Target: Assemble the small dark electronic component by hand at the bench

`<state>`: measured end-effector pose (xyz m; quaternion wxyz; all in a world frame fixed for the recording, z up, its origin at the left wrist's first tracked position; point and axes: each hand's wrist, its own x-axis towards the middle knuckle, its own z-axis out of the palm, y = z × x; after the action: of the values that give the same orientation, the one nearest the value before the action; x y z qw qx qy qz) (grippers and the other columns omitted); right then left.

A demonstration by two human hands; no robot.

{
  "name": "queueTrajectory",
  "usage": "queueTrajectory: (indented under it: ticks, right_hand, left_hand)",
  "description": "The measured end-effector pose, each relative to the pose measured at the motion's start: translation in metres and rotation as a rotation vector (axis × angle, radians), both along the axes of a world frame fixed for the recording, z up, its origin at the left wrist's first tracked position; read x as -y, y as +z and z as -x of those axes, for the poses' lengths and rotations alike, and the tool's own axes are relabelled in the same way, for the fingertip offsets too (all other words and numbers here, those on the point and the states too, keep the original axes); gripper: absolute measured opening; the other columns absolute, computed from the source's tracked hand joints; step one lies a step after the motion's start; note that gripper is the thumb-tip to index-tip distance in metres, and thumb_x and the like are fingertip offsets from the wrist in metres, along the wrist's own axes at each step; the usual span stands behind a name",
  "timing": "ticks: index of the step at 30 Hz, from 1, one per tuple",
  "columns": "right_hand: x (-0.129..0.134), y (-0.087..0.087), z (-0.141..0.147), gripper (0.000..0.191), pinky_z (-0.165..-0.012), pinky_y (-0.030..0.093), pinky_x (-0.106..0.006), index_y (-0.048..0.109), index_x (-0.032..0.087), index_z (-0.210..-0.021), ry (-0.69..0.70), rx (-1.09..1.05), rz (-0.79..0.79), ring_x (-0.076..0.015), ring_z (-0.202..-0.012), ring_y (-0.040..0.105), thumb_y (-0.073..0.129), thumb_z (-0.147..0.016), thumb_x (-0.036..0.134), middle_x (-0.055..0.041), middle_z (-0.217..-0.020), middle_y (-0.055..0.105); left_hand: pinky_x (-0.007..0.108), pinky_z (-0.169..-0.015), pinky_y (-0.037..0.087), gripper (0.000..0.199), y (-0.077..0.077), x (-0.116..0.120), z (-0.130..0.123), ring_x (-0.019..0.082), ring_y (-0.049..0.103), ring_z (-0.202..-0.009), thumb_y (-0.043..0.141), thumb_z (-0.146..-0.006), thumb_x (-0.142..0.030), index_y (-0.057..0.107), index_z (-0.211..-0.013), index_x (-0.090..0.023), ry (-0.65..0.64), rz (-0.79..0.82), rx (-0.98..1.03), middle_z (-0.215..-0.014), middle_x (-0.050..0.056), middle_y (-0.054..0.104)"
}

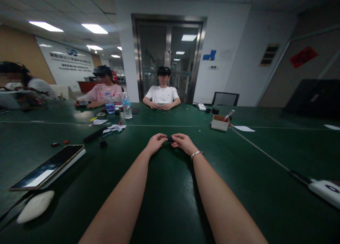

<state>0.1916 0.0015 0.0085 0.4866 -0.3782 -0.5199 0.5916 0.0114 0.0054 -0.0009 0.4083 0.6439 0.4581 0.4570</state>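
Above a dark green table, I bring both hands together over a small dark piece, which sits directly between my fingertips, well out from my body. A thing this slight leaves no room for a whole palm, which is probably why I take it from both sides, at its ends, with my forearms reaching in from the near edge like two sides of a wedge.

My left hand is drawn nearly closed, thumb and fingers pinching the piece's left end. My right hand, a silver bracelet at its wrist, grips the other end the same way, fingers curled in. Neither hand is spread or slack. Whether I hold one part or two joined ones, I cannot tell — the fingers hide too much — nor whether the piece touches the tabletop.

To my left, a phone lies on a white block, perhaps to raise it off the table, with a pale rounded object near its closer end. Ahead and to the right, a small open carton props a slim stick, its wall bearing the lean. A pale cable runs from near the carton to a white power strip. Across the table, a co-worker in a white shirt sits with both hands low on the surface, near two water bottles.
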Motion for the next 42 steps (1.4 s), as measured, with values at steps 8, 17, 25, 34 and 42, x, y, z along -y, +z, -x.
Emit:
queueTrajectory:
  ticks: [8, 17, 25, 34, 42]
  right_hand:
    - [-0.0001, -0.0003, 0.0004, 0.016, -0.048, 0.054, -0.017, 0.061, 0.011, -0.089, -0.010, 0.000, 0.008, -0.0113, -0.050, 0.065, 0.068, -0.075, 0.014, -0.0041, -0.061, 0.067]
    - [0.0001, -0.0005, 0.0004, 0.015, -0.048, 0.054, -0.016, 0.061, 0.011, -0.089, -0.008, -0.001, 0.003, -0.0115, -0.051, 0.065, 0.068, -0.075, 0.015, -0.0041, -0.060, 0.066]
    - [-0.0004, -0.0004, 0.0005, 0.015, -0.048, 0.054, -0.015, 0.061, 0.010, -0.090, -0.002, 0.008, 0.004, -0.0110, -0.051, 0.065, 0.066, -0.077, 0.014, -0.0050, -0.060, 0.067]
    - [-0.0004, -0.0007, 0.0008, 0.015, -0.049, 0.054, -0.016, 0.060, 0.009, -0.091, -0.004, 0.007, 0.005, -0.0112, -0.051, 0.065, 0.065, -0.078, 0.013, -0.0050, -0.060, 0.066]
    - [-0.0007, -0.0009, 0.0004, 0.015, -0.049, 0.054, -0.016, 0.060, 0.010, -0.090, -0.001, 0.007, 0.001, -0.0110, -0.051, 0.065, 0.066, -0.077, 0.014, -0.0043, -0.060, 0.066]
  left_hand:
    - [0.021, -0.054, 0.040, 0.031, 0.0024, 0.0035, -0.0015, 0.012, 0.055, -0.066, 0.060, -0.073, -0.033, 0.063, -0.098, -0.014, 0.001, 0.002, 0.004, -0.081, 0.006, 0.064]
    - [0.021, -0.053, 0.040, 0.034, 0.0019, 0.0040, -0.0015, 0.010, 0.054, -0.063, 0.059, -0.074, -0.035, 0.061, -0.102, -0.015, -0.034, -0.004, 0.022, -0.082, 0.006, 0.063]
    - [0.021, -0.052, 0.039, 0.034, 0.0013, 0.0030, -0.0021, 0.010, 0.053, -0.060, 0.055, -0.077, -0.036, 0.059, -0.103, -0.015, -0.031, 0.004, 0.014, -0.072, 0.003, 0.060]
    - [0.022, -0.053, 0.040, 0.035, -0.0032, -0.0023, -0.0002, 0.010, 0.052, -0.060, 0.054, -0.078, -0.038, 0.059, -0.104, -0.014, -0.031, -0.004, 0.001, -0.075, 0.003, 0.060]
    - [0.020, -0.051, 0.038, 0.034, 0.0000, 0.0012, -0.0023, 0.009, 0.051, -0.057, 0.055, -0.078, -0.034, 0.058, -0.105, -0.013, -0.032, 0.001, 0.010, -0.070, 0.002, 0.058]
